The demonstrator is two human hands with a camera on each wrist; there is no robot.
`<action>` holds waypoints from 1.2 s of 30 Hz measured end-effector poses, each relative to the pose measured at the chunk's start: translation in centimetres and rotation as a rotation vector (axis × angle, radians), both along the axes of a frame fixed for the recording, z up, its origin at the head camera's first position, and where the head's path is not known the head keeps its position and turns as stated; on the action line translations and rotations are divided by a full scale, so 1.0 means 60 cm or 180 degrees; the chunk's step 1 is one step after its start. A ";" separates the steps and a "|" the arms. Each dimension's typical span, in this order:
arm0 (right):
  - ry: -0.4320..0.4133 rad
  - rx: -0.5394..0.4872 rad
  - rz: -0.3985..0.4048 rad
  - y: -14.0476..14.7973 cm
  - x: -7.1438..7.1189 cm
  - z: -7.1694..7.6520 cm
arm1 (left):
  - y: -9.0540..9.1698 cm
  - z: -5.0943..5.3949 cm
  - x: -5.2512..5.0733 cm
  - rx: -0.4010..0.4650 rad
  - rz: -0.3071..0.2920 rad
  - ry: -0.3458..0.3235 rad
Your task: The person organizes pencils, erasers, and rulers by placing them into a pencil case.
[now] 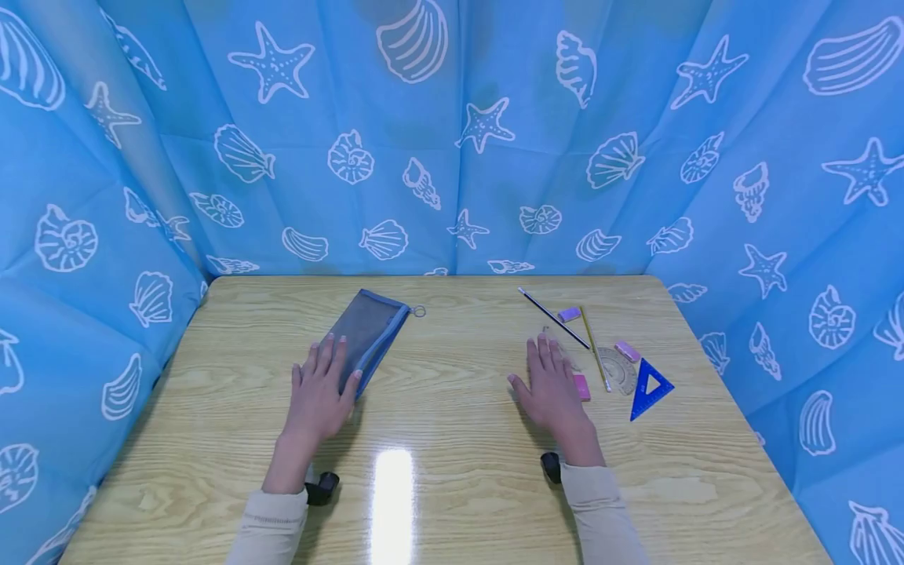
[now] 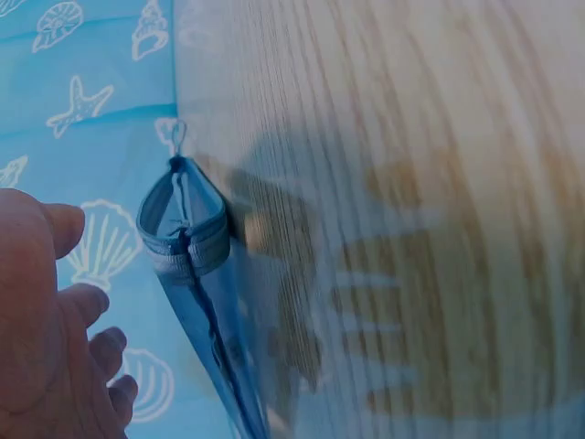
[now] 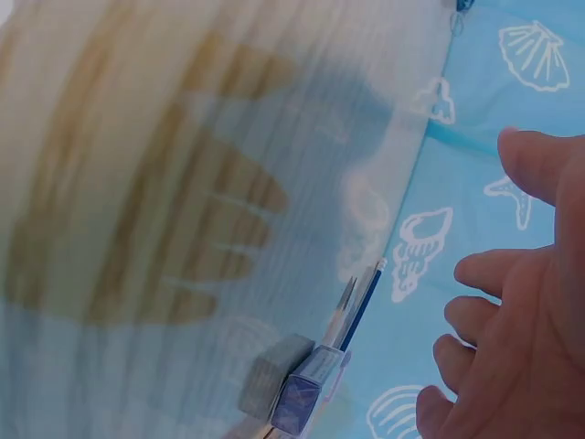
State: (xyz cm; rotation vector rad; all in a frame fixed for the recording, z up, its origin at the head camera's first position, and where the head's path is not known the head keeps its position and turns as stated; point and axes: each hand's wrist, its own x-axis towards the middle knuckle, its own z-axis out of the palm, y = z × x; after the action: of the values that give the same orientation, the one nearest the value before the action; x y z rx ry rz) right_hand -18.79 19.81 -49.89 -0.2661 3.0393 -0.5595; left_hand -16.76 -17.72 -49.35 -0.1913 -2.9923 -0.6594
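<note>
Left hand (image 1: 318, 402) over zip pouch (image 1: 369, 329), fingers loosely extended, gripping nothing; pouch lies on left part of table (image 1: 459, 455); right hand (image 1: 554, 396), fingers likewise extended, gripping nothing, near pink eraser (image 1: 582, 388)

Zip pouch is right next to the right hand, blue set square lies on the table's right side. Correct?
Not quite. The zip pouch is next to the left hand, as the head view shows. The blue set square does lie on the table's right side.
</note>
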 end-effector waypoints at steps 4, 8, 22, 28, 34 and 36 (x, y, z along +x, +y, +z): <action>0.0044 -0.0190 0.0089 0.003 0.000 0.001 | 0.002 -0.003 -0.006 0.0131 -0.0111 0.0070; 0.0042 -0.0416 0.0167 0.009 0.000 0.006 | 0.006 0.000 -0.018 0.0207 -0.0235 0.0306; -0.0071 -0.0534 0.0141 0.045 0.008 0.030 | 0.052 0.021 -0.068 0.0281 -0.0275 0.0306; 0.0147 -0.0457 0.0013 0.065 0.007 0.025 | 0.061 0.020 -0.091 0.0171 -0.0211 0.0241; 0.0241 -0.0423 -0.0168 0.085 0.010 0.018 | 0.066 0.016 -0.104 0.0106 -0.0168 0.0209; 0.0248 -0.0417 -0.0230 0.090 0.011 0.018 | 0.067 0.015 -0.107 0.0075 -0.0157 0.0225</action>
State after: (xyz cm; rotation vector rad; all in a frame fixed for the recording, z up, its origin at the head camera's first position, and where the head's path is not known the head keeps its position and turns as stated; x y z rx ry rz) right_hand -18.12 25.21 -48.83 -0.1874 3.1023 -0.7727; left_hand -23.21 -13.69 -48.45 -0.2817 -2.9195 -0.6778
